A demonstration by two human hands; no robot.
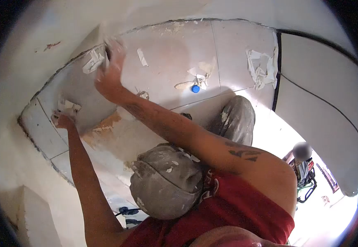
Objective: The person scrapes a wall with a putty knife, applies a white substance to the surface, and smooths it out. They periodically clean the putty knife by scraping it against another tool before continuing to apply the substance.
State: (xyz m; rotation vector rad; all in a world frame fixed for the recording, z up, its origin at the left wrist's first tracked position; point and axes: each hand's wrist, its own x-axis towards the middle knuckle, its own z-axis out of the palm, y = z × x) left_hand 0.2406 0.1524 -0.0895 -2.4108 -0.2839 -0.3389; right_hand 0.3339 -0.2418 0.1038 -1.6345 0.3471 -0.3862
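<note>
My left hand (63, 118) is at the left, low over the tiled floor, its fingers closed at the edge of a flat, greyish plate (87, 92). A lump of whitish paste (69, 107) lies beside the fingers. My right hand (111, 76) reaches to the foot of the wall and is smeared by motion. Its fingers look closed around something dark (108, 52) whose kind I cannot make out. Next to that hand, a crumpled white scrap (93, 61) lies at the wall's base.
Scraps of white paper or tape (263, 70) and a blue cap (195, 89) lie on the floor tiles (170, 53). My knees, in paste-stained trousers (168, 181), take up the middle. A white panel (317, 78) stands right. Another person (303, 168) is beyond the opening.
</note>
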